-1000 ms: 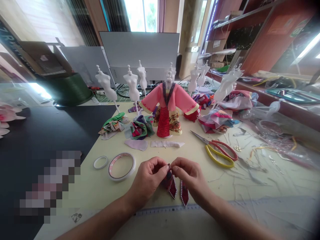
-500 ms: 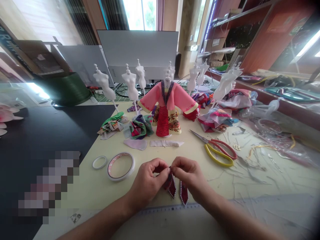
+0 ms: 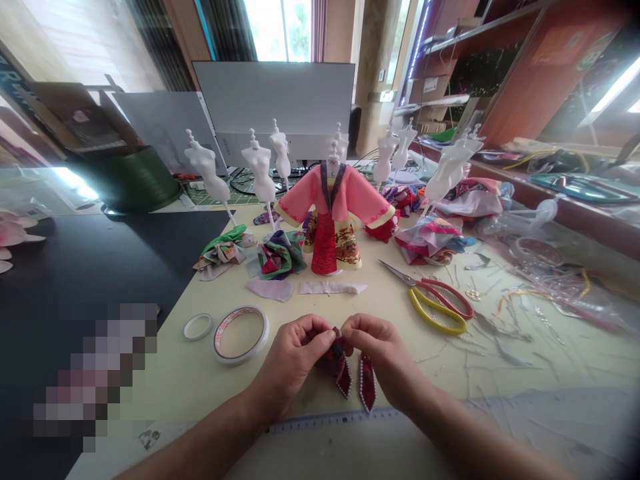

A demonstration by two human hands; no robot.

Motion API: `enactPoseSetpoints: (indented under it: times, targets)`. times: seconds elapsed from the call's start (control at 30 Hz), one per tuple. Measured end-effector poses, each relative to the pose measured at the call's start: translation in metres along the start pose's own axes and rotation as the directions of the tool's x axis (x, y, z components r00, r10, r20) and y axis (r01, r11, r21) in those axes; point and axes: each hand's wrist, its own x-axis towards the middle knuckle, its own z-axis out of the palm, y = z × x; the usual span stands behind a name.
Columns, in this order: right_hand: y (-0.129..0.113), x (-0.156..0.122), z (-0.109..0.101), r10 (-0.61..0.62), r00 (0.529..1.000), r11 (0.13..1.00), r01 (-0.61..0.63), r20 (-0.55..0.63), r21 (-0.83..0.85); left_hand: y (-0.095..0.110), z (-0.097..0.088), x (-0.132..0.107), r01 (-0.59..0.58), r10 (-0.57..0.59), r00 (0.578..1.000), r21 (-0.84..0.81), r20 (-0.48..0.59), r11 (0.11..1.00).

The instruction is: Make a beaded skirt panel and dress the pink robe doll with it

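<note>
Near the front of the table, my left hand (image 3: 295, 357) and my right hand (image 3: 381, 350) meet, each closed in a pinch. Between them is a dark red fabric strip (image 3: 367, 383) edged with small white beads. Two of its pointed ends hang below my fingers, one under each hand. A dark bit shows at the pinched top; what it is I cannot make out. Beyond the hands stands a small mannequin in a pink jacket (image 3: 306, 190) with wide sleeves and a red and patterned skirt (image 3: 324, 250).
Scissors (image 3: 437, 310) with red and yellow handles lie to the right, beside loose threads and chains. Two tape rolls (image 3: 266, 343) lie left. Two pale fabric pieces (image 3: 333, 289) lie ahead. White mannequins (image 3: 257, 167) and cloth bundles stand behind; a ruler (image 3: 345, 419) lies in front.
My fingers have shifted slightly at the top of the strip, and more of its dark upper part now shows between them. The view has moved a little.
</note>
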Motion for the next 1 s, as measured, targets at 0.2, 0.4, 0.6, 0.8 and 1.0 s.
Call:
enactPoseSetpoints:
  times: [0.2, 0.4, 0.6, 0.8, 1.0]
  targets:
    - [-0.0017, 0.0004, -0.0022, -0.174, 0.981, 0.981, 0.165, -0.085, -0.1, -0.0021, -0.003, -0.0002, -0.015, 0.015, 1.0, -0.017, -0.019, 1.0]
    - [-0.0001, 0.0002, -0.0031, 0.023, 0.996, 0.999, -0.02, 0.088, -0.026, -0.0005, -0.0051, 0.0013, -0.018, 0.018, 1.0, -0.065, 0.001, 0.998]
    - [0.0016, -0.0024, -0.0023, -0.012, 0.997, 1.0, 0.012, 0.07, 0.0, 0.0014, -0.0064, -0.001, -0.025, 0.027, 0.999, -0.048, 0.034, 0.999]
    - [0.0028, -0.0032, -0.0013, -0.018, 0.998, 1.0, 0.019, 0.059, -0.025, 0.0008, -0.004, -0.0017, -0.05, 0.055, 0.998, 0.109, -0.039, 0.993]
    - [0.0057, -0.004, -0.004, 0.004, 0.996, 1.0, -0.002, 0.085, -0.014, 0.0017, -0.0033, -0.0021, -0.027, 0.028, 0.999, 0.091, -0.017, 0.996]
